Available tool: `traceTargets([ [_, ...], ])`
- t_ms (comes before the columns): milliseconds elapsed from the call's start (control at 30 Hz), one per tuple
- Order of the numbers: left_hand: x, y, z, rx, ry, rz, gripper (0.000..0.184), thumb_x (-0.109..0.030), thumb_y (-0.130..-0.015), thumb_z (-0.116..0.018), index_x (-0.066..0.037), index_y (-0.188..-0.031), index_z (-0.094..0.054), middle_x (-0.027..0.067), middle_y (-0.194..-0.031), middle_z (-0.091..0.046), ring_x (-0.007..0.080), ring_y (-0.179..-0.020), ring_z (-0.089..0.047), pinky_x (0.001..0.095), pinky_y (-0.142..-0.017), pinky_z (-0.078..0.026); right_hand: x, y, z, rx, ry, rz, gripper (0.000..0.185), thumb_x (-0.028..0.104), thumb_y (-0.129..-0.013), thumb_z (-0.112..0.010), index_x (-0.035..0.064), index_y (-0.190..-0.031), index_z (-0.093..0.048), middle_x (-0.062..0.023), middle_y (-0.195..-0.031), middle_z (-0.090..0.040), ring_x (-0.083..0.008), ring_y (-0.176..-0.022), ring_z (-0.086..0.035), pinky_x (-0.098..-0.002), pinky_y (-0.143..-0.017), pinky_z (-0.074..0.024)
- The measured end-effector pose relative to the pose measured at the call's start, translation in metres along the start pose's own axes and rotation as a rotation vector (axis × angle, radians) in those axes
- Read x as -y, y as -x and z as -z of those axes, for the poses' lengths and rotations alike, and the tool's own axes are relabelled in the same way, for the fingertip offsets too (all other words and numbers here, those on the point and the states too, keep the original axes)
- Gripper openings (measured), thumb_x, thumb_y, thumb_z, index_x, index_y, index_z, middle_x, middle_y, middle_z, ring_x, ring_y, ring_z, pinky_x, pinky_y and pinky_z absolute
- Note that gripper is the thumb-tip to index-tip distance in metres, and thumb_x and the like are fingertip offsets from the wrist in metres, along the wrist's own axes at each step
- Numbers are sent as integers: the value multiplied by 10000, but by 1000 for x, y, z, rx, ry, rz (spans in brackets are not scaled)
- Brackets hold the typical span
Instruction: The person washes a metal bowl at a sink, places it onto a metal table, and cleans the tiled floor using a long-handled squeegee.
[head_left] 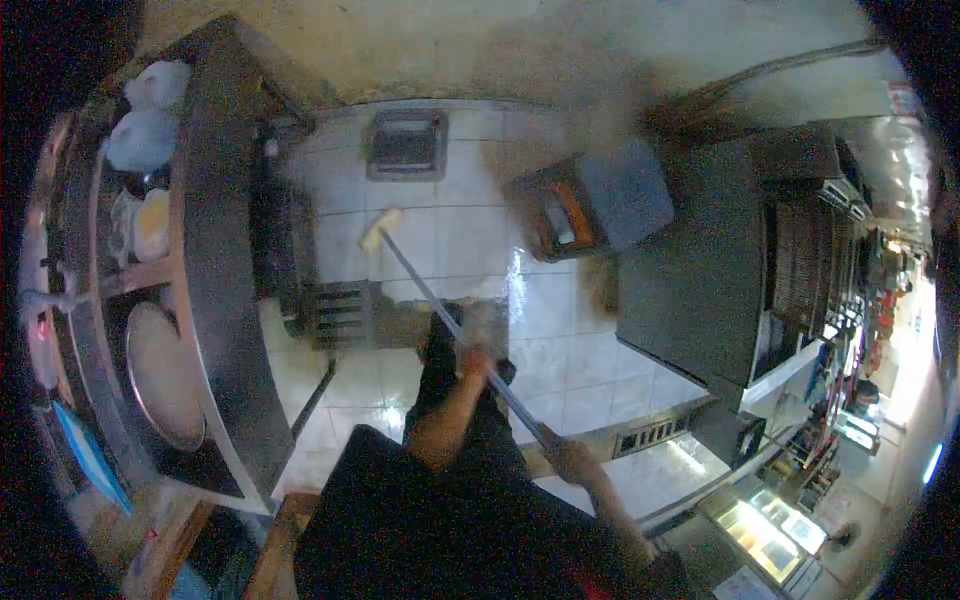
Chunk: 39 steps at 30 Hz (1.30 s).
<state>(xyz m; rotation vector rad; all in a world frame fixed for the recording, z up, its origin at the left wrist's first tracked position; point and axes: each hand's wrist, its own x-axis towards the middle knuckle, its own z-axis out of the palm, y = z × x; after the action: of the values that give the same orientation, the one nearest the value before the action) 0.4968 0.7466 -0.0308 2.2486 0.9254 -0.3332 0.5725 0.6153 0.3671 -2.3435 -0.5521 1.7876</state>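
Sitting at the far side of the tiled floor (pixel 465 240), a blue-grey container (pixel 635 200) shows something orange (pixel 573 208) and a pale piece (pixel 558 222) at its dark opening; can't identify either. Metal shelving (pixel 225 290) on the left: pale, rounded bundles (pixel 145 135) in the upper bay, a white container with yellow on it (pixel 154 225) below them, a large round pan or tray (pixel 165 375) in the next bay; contents of the bundles unreadable. Pole (pixel 415 280) runs diagonally from both hands out to its yellowish head (pixel 381 229), on the tiles well beyond the fingers, between a dark square fixture (pixel 407 145) and a slatted grate (pixel 342 315). Left hand (pixel 480 367) wrapped round the shaft, nearer the head; right hand (pixel 568 460) clamped round it farther back, toward the body. Individual fingers of both smeared; exact finger placement can't be made out. Haze blurs the upper middle; picture edges fall off into black. Shelving's left side bends out of view; bright counter area (pixel 765 540) at lower right washed out, its details lost.
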Motion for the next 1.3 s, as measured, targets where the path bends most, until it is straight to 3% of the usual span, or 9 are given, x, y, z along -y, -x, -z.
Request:
traceTargets([
  [100, 64, -107, 44, -157, -200, -29, 261, -260, -708, -504, -38, -811, -596, 162, -773, -587, 306, -794, -561, 431, -733, -434, 30, -137, -29, -356, 27, 392, 524, 167, -795, -435, 139, -1271, -217, -234, -859, -544, -400, -745, -535, -470, -641, -433],
  [333, 106, -206, 43, -633, -781, -116, 394, -245, -746, -459, 16, -1038, -497, 267, -1108, -433, 389, -1129, -302, 534, -926, -195, 107, -248, -3, -298, -50, 256, 483, 184, -796, -397, 99, -1253, -266, -238, -981, -498, -387, -863, -507, -447, -741, -417],
  [533, 27, -59, 72, -20, -576, -412, 322, -277, -743, -473, -14, -921, -525, 197, -935, -477, 332, -951, -388, 538, -884, -241, 14, -168, -75, -553, -78, 455, 433, 165, -806, -395, 104, -1228, -320, -268, -865, -528, -411, -809, -513, -457, -692, -414],
  [633, 26, -49, 71, 36, -587, -436, 297, -294, -742, -481, -28, -862, -539, 162, -848, -499, 304, -862, -431, 540, -864, -264, 38, -133, -57, -250, -88, 203, 429, 188, -815, -395, 121, -1232, -317, -252, -912, -524, -407, -844, -502, -457, -731, -404],
  [933, 82, -252, 145, -75, -733, -294, 284, -346, -725, -519, -73, -679, -583, 61, -610, -562, 224, -596, -544, 518, -765, -346, 158, -261, 71, -245, 149, 282, 421, 243, -837, -372, 152, -1243, -309, -194, -896, -560, -357, -774, -549, -429, -709, -435],
  [967, 103, -283, 158, -145, -690, -283, 288, -355, -712, -539, -78, -652, -591, 53, -603, -567, 220, -567, -542, 492, -723, -366, 141, -332, 59, -418, 139, 577, 413, 239, -841, -368, 169, -1244, -313, -161, -870, -575, -288, -676, -578, -421, -619, -457],
  [1067, 130, -357, 236, -123, -469, -66, 205, -319, -675, -605, -118, -643, -624, 10, -583, -565, 183, -528, -539, 359, -621, -440, 227, -409, 91, -303, 308, 528, 406, 227, -846, -366, 158, -1244, -321, -159, -865, -576, -280, -659, -577, -418, -593, -454],
  [1167, 106, -363, 216, 31, -525, 98, 115, -268, -652, -629, -154, -640, -631, -28, -549, -545, 163, -542, -540, 310, -597, -441, 200, -398, 112, -26, -106, 225, 410, 234, -845, -364, 107, -1234, -329, -181, -866, -566, -341, -719, -554, -430, -644, -439],
  [1300, 57, -278, 145, 1, -759, -167, 126, -182, -653, -547, -116, -676, -653, 50, -518, -544, 231, -584, -551, 630, -828, -260, 117, -332, 69, -242, 97, 238, 437, 297, -834, -391, 134, -1235, -327, -221, -990, -527, -364, -909, -514, -419, -780, -414],
])
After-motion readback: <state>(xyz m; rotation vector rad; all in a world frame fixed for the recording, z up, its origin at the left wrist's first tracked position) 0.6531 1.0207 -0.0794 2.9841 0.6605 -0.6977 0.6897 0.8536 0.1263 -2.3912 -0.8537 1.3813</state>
